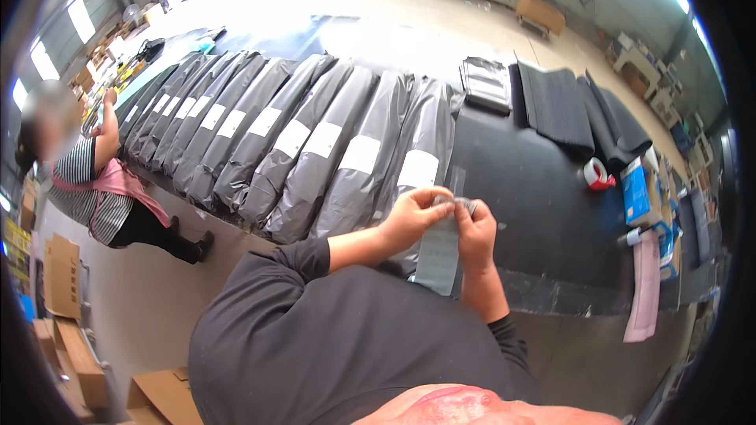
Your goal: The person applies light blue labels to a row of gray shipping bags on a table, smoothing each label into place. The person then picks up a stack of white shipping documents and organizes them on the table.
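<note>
In front of my chest, my left hand (pixel 416 219) and my right hand (pixel 476 234) meet with thumbs and fingertips pinched together. Between them is the upper end of a long, pale grey-green strip (pixel 437 261), which looks like label backing and hangs toward my body. A small whitish piece shows at the fingertips, too small to make out. Just beyond my hands lies the nearest grey plastic-wrapped bundle (pixel 429 122), with a white label (pixel 418 168) on it.
Several more wrapped bundles (pixel 260 122) lie in a row leftward along the dark table (pixel 543 212). To the right are black sheets (pixel 555 110), a tape dispenser (pixel 598 175), a blue box (pixel 639 193) and a pink cloth (pixel 644 291). Another person (pixel 98 181) stands at the left; cardboard boxes (pixel 63 275) stand behind.
</note>
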Tool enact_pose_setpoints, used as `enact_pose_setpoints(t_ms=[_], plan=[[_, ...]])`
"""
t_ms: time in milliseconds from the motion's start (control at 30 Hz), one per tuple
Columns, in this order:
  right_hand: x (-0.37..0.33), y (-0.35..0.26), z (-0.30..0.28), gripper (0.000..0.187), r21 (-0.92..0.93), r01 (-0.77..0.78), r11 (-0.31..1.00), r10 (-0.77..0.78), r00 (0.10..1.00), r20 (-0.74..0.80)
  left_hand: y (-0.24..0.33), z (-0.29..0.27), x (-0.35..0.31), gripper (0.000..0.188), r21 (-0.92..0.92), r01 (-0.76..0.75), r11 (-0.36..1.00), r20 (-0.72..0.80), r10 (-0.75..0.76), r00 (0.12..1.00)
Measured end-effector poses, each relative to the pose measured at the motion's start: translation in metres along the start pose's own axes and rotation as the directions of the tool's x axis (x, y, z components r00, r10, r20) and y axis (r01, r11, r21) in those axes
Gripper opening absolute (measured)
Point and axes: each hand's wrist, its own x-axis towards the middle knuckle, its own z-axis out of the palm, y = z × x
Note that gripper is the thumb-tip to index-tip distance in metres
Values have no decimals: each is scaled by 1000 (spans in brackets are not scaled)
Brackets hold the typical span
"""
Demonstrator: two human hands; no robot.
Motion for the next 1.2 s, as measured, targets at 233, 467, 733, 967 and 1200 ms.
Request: enact_pose_setpoints(t_ms=[233,467,733,967,1200], plan=[[15,-5,16,16,47,-274,961,272,961,51,-4,-34,37,18,-43,36,998,-91,-40,995],[53,14,-11,19,-25,-458,889,428,809,402,14,-133,173,23,501,132,855,229,-278,933],[99,72,27,35,-548,86,832,151,916,373,-25,-142,270,31,882,-91,462,346,-506,790],[106,70,35,37,-747,61,662,289,899,330,-52,-150,286,30,894,-198,401,414,-575,705],[113,84,35,33,-764,156,626,188,921,342,-56,-146,292,29,899,-169,404,401,-605,688]])
